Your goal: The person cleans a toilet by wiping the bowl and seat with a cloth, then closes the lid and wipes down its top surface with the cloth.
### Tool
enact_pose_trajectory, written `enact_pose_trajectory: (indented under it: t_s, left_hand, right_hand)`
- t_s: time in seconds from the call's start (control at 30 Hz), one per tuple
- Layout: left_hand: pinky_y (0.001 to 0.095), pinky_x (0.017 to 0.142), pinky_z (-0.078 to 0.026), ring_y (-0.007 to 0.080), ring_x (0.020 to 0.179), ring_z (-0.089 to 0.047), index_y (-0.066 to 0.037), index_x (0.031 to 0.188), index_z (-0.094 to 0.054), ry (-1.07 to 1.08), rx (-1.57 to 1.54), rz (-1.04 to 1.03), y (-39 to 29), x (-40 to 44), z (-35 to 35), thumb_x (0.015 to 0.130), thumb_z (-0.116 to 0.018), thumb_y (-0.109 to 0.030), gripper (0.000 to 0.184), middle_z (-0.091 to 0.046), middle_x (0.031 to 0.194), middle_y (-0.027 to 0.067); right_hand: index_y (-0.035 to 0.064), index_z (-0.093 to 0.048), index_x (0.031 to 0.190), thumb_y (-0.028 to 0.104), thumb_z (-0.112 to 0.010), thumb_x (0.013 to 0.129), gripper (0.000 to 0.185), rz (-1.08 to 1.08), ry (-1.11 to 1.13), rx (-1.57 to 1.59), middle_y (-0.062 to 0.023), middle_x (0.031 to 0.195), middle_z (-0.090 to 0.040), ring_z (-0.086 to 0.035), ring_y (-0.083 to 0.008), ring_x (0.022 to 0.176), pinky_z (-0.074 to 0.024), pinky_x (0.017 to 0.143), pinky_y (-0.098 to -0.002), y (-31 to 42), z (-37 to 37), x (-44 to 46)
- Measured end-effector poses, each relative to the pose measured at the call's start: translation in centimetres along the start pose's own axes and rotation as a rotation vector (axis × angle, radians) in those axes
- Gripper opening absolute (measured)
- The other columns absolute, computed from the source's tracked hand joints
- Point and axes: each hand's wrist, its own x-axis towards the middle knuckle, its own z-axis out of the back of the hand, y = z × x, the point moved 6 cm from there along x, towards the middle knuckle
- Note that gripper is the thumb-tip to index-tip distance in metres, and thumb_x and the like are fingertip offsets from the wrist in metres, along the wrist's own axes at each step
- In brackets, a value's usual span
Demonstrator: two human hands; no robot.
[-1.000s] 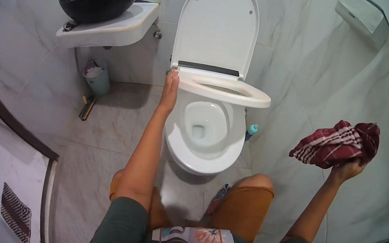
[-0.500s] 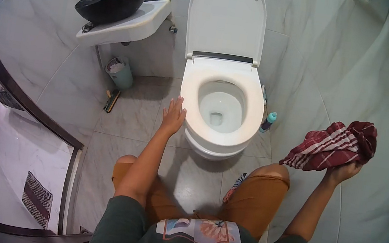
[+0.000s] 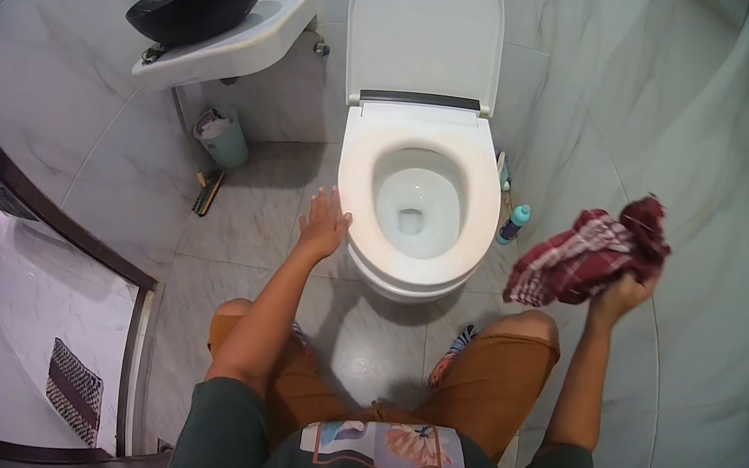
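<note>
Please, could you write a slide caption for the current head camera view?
Right hand holding a dark red patterned cloth, left hand beside the lowered toilet seat, lid raised.

seat (image 3: pixel 409 259) lowered, cloth (image 3: pixel 584 260) nearer it

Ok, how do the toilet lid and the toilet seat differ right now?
The lid stands raised, while the seat lies lowered. The lid is a solid panel; the seat is a ring with an open middle. The left hand is at the seat's edge; no hand is near the lid. Both are pale and rounded in outline.
</note>
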Motion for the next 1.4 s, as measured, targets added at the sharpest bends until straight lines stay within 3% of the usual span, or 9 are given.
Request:
enact_pose_trajectory:
  t_s: [0.1, 0.17, 0.3, 0.43, 0.47, 0.77, 0.9, 1.07, 1.4]
  left_hand:
    - [0.0603, 0.105, -0.011, 0.0330, 0.140, -0.002, -0.015, 0.146, -0.007, -0.028, -0.095, -0.026, -0.8, 0.1, 2.3, 0.092, -0.034, -0.052, 0.071, -0.001, 0.153, 0.0136]
    - [0.0592, 0.106, -0.011, 0.0336, 0.140, -0.003, -0.012, 0.146, -0.009, -0.036, -0.142, -0.038, -1.3, -0.5, 3.2, 0.091, -0.037, -0.052, 0.074, -0.003, 0.152, 0.0150]
    - [0.0581, 0.107, -0.012, 0.0334, 0.140, -0.004, -0.006, 0.145, -0.012, 0.151, -0.013, -0.052, -1.5, -2.3, 2.0, 0.085, -0.046, -0.059, 0.086, -0.007, 0.152, 0.0165]
    - [0.0587, 0.107, -0.012, 0.0334, 0.140, -0.008, -0.002, 0.144, -0.013, 0.362, 0.084, -0.045, -2.0, -3.9, 1.1, 0.077, -0.057, -0.062, 0.100, -0.010, 0.151, 0.0183]
    - [0.0587, 0.107, -0.012, 0.0334, 0.140, -0.008, -0.002, 0.144, -0.013, 0.370, 0.076, -0.044, -2.0, -4.3, 0.9, 0.077, -0.057, -0.062, 0.100, -0.010, 0.151, 0.0183]
    - [0.0581, 0.107, -0.011, 0.0323, 0.140, -0.010, 0.005, 0.142, -0.007, 0.318, 0.293, -0.124, -3.2, -4.5, -0.3, 0.068, -0.066, -0.062, 0.116, -0.011, 0.149, 0.0220]
    - [0.0587, 0.107, -0.010, 0.0324, 0.140, -0.010, 0.006, 0.141, -0.009, 0.246, 0.345, -0.132, -3.6, -4.3, 0.1, 0.069, -0.066, -0.060, 0.113, -0.013, 0.149, 0.0232]
    - [0.0595, 0.106, -0.011, 0.0325, 0.139, -0.011, 0.007, 0.140, -0.013, 0.231, 0.372, -0.129, -3.7, -4.5, 0.2, 0.070, -0.065, -0.059, 0.110, -0.016, 0.147, 0.0237]
    - [0.0585, 0.105, -0.018, 0.0317, 0.137, -0.019, 0.007, 0.137, -0.023, 0.199, 0.409, -0.217, -4.8, -5.3, 1.5, 0.070, -0.062, -0.062, 0.104, -0.024, 0.145, 0.0228]
  right_hand:
    - [-0.0038, -0.053, 0.113, -0.009, -0.039, 0.071, 0.045, 0.130, 0.164, -0.147, -0.0100, 0.118, -0.052, -0.052, -0.0218, 0.103, -0.0382, 0.094, -0.0323, -0.6, -5.7, -1.5]
    - [-0.0016, -0.054, 0.113, -0.008, -0.045, 0.067, 0.047, 0.294, 0.420, -0.309, -0.0129, 0.120, -0.051, -0.051, -0.0271, 0.106, -0.0371, 0.096, -0.0349, -2.1, -9.5, -2.9]
    - [0.0033, -0.055, 0.112, -0.003, -0.051, 0.064, 0.049, 0.283, 0.999, -0.686, -0.0175, 0.121, -0.050, -0.046, -0.0350, 0.112, -0.0341, 0.099, -0.0402, -12.1, -11.9, -10.5]
    - [0.0080, -0.055, 0.118, 0.027, -0.061, 0.077, 0.046, 0.121, 1.343, -0.798, -0.0157, 0.135, -0.039, -0.034, -0.0343, 0.126, -0.0288, 0.100, -0.0507, -11.0, -12.5, -14.2]
    - [0.0095, -0.055, 0.119, 0.043, -0.060, 0.079, 0.053, 0.112, 1.355, -0.823, -0.0148, 0.140, -0.032, -0.028, -0.0354, 0.130, -0.0267, 0.101, -0.0518, -11.3, -12.2, -14.6]
    - [0.0129, -0.056, 0.117, 0.031, -0.060, 0.083, 0.039, 0.080, 1.353, -0.916, -0.0119, 0.143, -0.031, -0.030, -0.0368, 0.129, -0.0284, 0.101, -0.0509, -19.7, -14.6, -13.5]
    - [0.0079, -0.056, 0.110, 0.028, -0.063, 0.081, 0.036, 0.279, 1.121, -1.031, -0.0141, 0.138, -0.037, -0.037, -0.0373, 0.123, -0.0333, 0.099, -0.0456, -24.4, -19.5, -10.0]
    - [0.0117, -0.055, 0.117, 0.034, -0.058, 0.085, 0.039, 0.085, 0.915, -1.201, -0.0111, 0.137, -0.040, -0.038, -0.0337, 0.123, -0.0328, 0.100, -0.0461, -31.9, -25.0, -5.9]
    - [0.0222, -0.047, 0.129, 0.042, -0.048, 0.090, 0.044, -0.062, 0.838, -1.362, -0.0096, 0.144, -0.031, -0.031, -0.0303, 0.130, -0.0290, 0.096, -0.0599, -36.5, -30.7, -4.4]
